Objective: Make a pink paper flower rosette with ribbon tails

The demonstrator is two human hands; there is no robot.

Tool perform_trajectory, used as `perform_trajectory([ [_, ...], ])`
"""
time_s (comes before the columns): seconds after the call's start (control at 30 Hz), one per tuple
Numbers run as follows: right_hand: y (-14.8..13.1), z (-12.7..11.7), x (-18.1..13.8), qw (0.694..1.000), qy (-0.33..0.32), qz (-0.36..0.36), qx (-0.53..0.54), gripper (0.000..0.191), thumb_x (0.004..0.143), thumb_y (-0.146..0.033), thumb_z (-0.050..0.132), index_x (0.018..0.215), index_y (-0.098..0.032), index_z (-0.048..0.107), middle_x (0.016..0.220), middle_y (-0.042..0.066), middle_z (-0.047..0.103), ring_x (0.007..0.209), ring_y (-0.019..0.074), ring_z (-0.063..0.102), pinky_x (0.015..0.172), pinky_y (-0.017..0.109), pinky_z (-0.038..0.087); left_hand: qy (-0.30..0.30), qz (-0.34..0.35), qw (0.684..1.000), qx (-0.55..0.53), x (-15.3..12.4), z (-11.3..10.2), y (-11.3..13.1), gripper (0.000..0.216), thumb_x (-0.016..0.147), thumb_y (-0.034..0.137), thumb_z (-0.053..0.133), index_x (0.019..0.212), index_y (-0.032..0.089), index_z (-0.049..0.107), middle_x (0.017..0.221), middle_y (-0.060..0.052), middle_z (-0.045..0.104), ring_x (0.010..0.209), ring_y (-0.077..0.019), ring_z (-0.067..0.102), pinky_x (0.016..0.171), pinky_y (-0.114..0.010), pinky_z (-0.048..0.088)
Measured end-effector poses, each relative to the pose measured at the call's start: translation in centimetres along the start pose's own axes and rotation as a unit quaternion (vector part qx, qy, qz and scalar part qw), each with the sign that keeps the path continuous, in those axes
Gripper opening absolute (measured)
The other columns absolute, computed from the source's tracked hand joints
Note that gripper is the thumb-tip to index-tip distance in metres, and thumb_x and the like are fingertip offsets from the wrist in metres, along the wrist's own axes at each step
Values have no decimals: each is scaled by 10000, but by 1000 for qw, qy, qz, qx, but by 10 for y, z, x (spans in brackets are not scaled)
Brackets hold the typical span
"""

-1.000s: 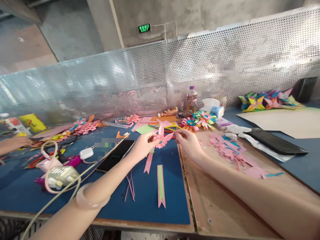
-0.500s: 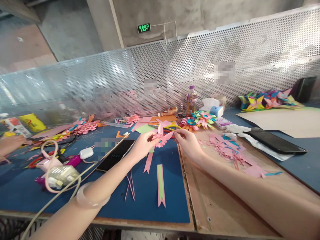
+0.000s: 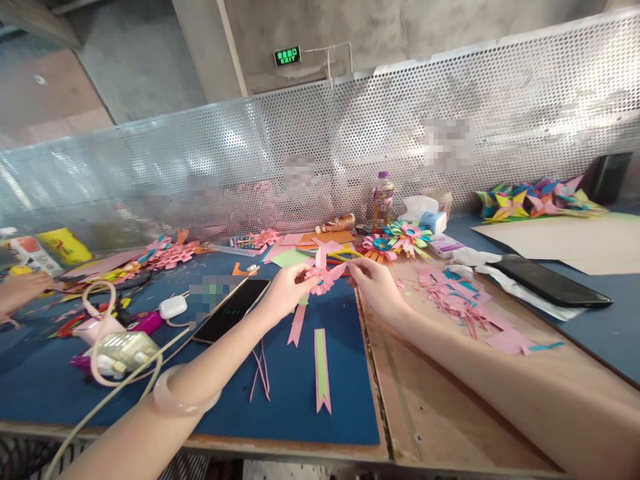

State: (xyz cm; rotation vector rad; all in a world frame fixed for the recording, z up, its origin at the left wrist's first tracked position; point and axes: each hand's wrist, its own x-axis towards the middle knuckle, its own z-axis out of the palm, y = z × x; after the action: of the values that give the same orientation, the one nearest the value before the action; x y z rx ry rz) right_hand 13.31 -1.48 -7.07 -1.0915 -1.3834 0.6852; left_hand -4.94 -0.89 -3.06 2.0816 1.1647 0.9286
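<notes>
A pink paper flower (image 3: pixel 323 280) with pointed petals is held above the blue mat. My left hand (image 3: pixel 291 287) is closed on its left side, fingertips at the layered centre. From the right, my right hand (image 3: pixel 375 283) pinches the tip of one petal. A pink paper ribbon (image 3: pixel 297 327) with a notched end hangs below the flower; its upper end is partly hidden. On the mat beneath lies a pink-and-green paper strip (image 3: pixel 323 373) with a forked end. Thin pink strings (image 3: pixel 260 377) lie left of it.
A phone (image 3: pixel 233 310) and cables lie left, under my forearm. Behind the flower are yellow-handled scissors (image 3: pixel 345 253) and coloured paper sheets (image 3: pixel 290 257). Pink scraps (image 3: pixel 460 300) cover the right board. Another person's hand (image 3: pixel 23 291) is at far left.
Almost nothing differs. Both my hands stay at the flower, in nearly the same place. The other person's hand at far left has shifted slightly.
</notes>
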Motion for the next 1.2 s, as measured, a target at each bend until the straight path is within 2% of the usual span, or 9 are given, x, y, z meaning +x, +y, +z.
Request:
perform_trajectory([
  [0.5,2,2,2,1000,-1,-5,12,242,819,-353,423,832,-180,592,787,30,637,609,142,574,591,270,449,-14,-22,998,-55,1,1,-3,258,782,358,542,940,173,627,683,-4,611,642,-132,541,542,-214,374],
  [0.8,4,2,2,1000,-1,-10,18,225,828,-357,422,823,-186,569,769,24,616,595,140,568,580,267,455,-11,-30,997,-70,2,2,-4,280,770,372,546,944,169,627,660,9,548,555,-96,430,483,-197,316],
  [1.0,5,3,2,1000,1,-11,20,206,827,-345,426,808,-189,560,751,19,609,595,143,575,570,267,455,-21,-59,993,-96,1,3,-4,296,761,369,554,966,169,624,660,16,513,555,-90,408,487,-196,308],
  [1.2,4,4,2,1000,7,-11,26,209,833,-342,418,803,-187,556,749,15,608,597,138,574,569,265,458,-15,-49,994,-94,1,3,0,282,762,357,555,966,176,627,663,19,513,565,-89,411,503,-193,311],
])
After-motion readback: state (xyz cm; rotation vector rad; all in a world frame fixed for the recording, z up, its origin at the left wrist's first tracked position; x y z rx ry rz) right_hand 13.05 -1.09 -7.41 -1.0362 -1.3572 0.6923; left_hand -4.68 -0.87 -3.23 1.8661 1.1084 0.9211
